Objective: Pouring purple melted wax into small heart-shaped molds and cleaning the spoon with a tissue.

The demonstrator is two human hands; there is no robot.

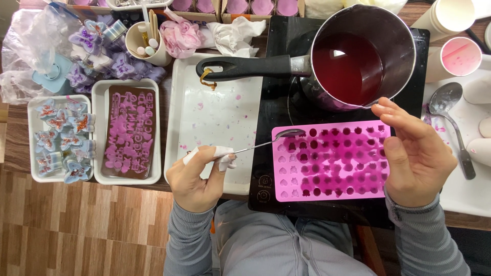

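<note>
There is only one view, from a camera on the person's head. It looks almost straight down, from close distance, at a crowded table (15, 153). The person's own lap is at 6 o'clock, the table's far edge at 12 o'clock.

Grey ribbed sleeves (190, 240), perhaps grey trousers (266, 245).

Packaging: one crumpled clear plastic bag (23, 51), far left end of the desk, partly under a pile of purple butterfly shapes. Labels and signs: small white printed symbols (266, 186) on the front edge of the black cooktop (279, 76), just left of the pink mould; too small to make out. Screens: none in view.
</note>
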